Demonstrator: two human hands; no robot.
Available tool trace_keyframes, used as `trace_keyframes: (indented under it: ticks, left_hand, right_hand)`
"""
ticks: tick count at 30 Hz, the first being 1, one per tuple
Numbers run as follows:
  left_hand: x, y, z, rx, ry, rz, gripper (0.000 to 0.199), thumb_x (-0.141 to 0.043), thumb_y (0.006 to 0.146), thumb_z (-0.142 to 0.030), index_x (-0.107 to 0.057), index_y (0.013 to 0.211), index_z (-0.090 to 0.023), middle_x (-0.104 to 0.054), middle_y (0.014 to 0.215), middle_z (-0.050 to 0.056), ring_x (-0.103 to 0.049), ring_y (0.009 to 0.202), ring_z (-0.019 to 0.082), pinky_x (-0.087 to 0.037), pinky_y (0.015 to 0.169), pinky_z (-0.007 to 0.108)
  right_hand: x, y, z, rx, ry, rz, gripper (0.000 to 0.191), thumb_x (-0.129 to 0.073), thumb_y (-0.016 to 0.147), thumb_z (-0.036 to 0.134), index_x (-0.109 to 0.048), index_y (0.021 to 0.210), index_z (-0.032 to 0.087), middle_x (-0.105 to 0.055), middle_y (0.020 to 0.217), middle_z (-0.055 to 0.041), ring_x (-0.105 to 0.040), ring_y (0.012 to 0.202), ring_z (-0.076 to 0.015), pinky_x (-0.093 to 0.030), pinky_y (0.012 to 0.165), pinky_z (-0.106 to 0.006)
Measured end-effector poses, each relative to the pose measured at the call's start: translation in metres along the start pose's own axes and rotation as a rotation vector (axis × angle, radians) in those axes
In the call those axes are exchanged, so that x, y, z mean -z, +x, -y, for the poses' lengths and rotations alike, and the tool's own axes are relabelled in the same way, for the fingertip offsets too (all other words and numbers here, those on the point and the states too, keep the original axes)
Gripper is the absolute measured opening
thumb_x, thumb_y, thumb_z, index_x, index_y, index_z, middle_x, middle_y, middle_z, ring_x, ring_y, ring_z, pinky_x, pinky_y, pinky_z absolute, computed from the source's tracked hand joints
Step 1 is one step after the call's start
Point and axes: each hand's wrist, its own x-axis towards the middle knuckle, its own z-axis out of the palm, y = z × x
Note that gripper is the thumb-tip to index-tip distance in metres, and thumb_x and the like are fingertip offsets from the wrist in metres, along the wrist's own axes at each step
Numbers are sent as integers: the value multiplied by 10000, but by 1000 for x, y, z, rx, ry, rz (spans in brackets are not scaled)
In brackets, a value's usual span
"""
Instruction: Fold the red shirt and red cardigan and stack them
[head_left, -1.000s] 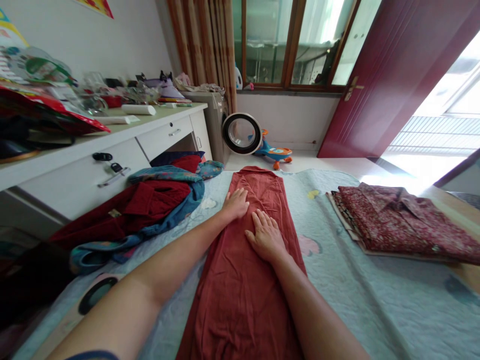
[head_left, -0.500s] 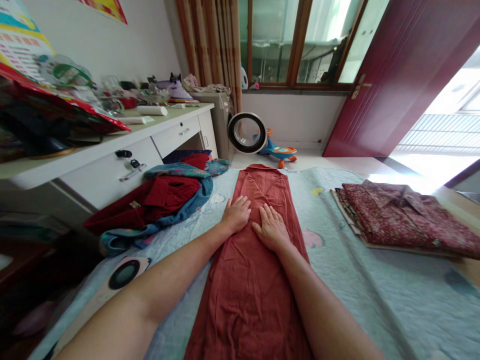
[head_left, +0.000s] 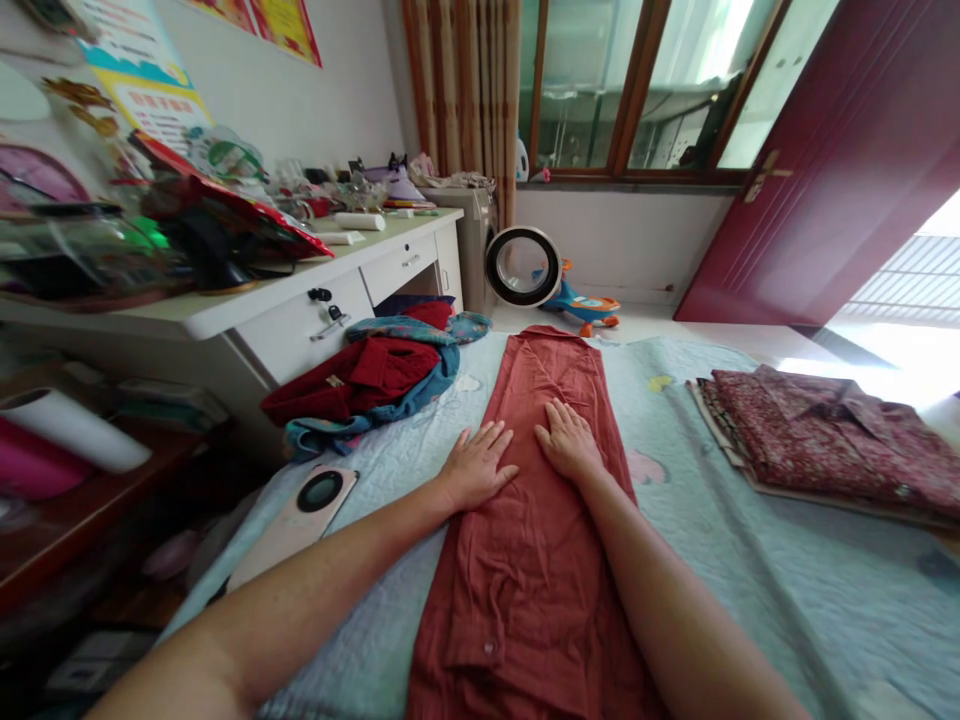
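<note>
A rust-red garment (head_left: pixel 525 560) lies lengthwise on a pale blue quilted cover (head_left: pixel 697 560), its collar at the far end and a button near the bottom of the view. My left hand (head_left: pixel 478 468) rests flat on its left side, fingers spread. Palm down, my right hand (head_left: pixel 570 440) lies on the right side of the cloth, slightly farther away, with its fingers extended. Neither hand grips the fabric. Small wrinkles run through the garment around and below both hands.
Folded patterned clothes (head_left: pixel 840 440) lie on the right. Dark red and blue clothes (head_left: pixel 375 375) are heaped at the left, near a phone-like device (head_left: pixel 300 520). A cluttered white desk (head_left: pixel 285 305) borders the left side; a washer door (head_left: pixel 523 266) hangs open beyond.
My left hand has slid a little nearer along the garment, its fingers spread wider. The view has turned left, showing more of the desk.
</note>
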Motion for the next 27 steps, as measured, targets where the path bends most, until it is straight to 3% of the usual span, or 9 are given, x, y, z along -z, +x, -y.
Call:
trace_keyframes:
  ticks: [7, 15, 18, 22, 27]
  left_hand:
    - [3, -43, -11, -73, 2, -50, 481, -426, 965, -307, -444, 1433, -195, -387, 1547, 93, -325, 1439, 235, -277, 1170, 460]
    - [0, -80, -10, -93, -43, -52, 505, -451, 965, -346, -425, 1445, -191, -354, 1562, 112, -289, 1455, 249, -290, 1162, 439]
    - [1, -86, -9, -88, -68, -55, 503, -454, 964, -348, -430, 1441, -190, -344, 1568, 103, -277, 1459, 239, -262, 1178, 435]
    - [3, -87, -10, -63, -98, -53, 513, -442, 965, -336, -414, 1451, -172, -355, 1563, 101, -278, 1459, 230, -247, 1186, 430]
    - [2, -86, -10, -74, -95, -57, 521, -404, 978, -361, -393, 1463, -171, -352, 1564, 102, -261, 1466, 226, -240, 1186, 430]
  right_hand:
    - [0, -1, 3, 25, -49, -44, 589, -334, 978, 451, -366, 1476, 139, -329, 1567, -126, -290, 1428, -286, -244, 1131, -441]
    - [6, -1, 6, 30, -93, -16, 577, -357, 977, 445, -385, 1454, 123, -341, 1554, -151, -319, 1405, -297, -269, 1111, -433]
    - [16, -5, 15, 51, -133, -74, 543, -428, 953, 422, -445, 1399, 114, -401, 1510, -165, -333, 1382, -321, -262, 1106, -460]
    - [29, -28, 38, 112, -145, -181, 492, -468, 933, 311, -458, 1384, 113, -484, 1430, -165, -395, 1316, -308, -282, 1086, -425]
    - [27, -74, 61, 196, -89, -26, 388, -456, 948, 382, -580, 1254, 178, -569, 1312, -131, -487, 1176, -288, -370, 992, -393]
